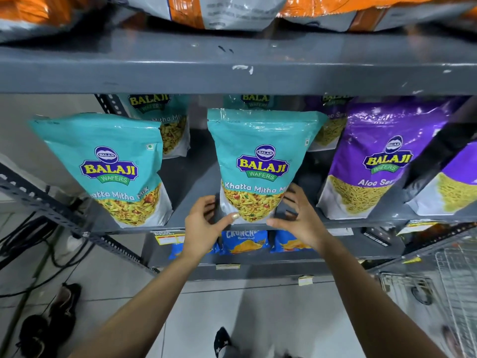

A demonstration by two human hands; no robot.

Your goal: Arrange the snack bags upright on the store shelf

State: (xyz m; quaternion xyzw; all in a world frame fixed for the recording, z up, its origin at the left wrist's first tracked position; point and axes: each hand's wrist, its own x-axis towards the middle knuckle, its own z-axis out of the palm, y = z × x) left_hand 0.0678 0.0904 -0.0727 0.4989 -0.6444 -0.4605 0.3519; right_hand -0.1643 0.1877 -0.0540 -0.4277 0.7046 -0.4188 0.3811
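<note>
Head camera looks down, close to the shelf (232, 73).

Your left hand (204, 226) and right hand (296, 218) cup the base of the middle teal Khatta Mitha bag (260, 161), fingers spread, thumbs at its front. It stands upright on the grey shelf (196, 223), between another teal bag (111, 166) and a purple Aloo Sev bag (374, 161).
</note>
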